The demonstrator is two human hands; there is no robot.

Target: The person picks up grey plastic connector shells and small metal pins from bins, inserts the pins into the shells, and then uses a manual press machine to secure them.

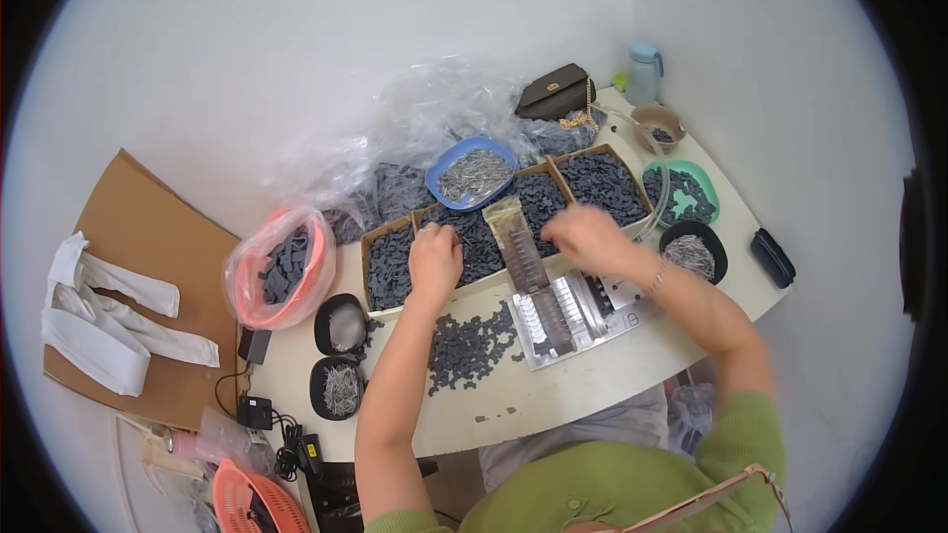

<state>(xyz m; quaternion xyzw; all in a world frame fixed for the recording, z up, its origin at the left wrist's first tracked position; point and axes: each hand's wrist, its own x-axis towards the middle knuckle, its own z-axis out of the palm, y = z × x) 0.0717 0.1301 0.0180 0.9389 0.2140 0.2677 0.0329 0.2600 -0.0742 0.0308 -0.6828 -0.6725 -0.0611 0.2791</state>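
Note:
My left hand is over a cardboard-sided bin of small dark grey parts, its fingers curled down toward them. Whatever it pinches is hidden. Farther right, my right hand is above the bin's front edge, slightly blurred, with fingers bent together; I cannot see what is in them. Between the hands, a clear ridged strip slopes from the bin down to a metal fixture with rows of slots. Loose grey parts lie scattered left of the fixture.
Metal pins fill a blue tray behind the bin. Black bowls stand left, another right, beside a green tray. A pink basket holds grey pieces. Plastic bags, a handbag and a bottle are at the back.

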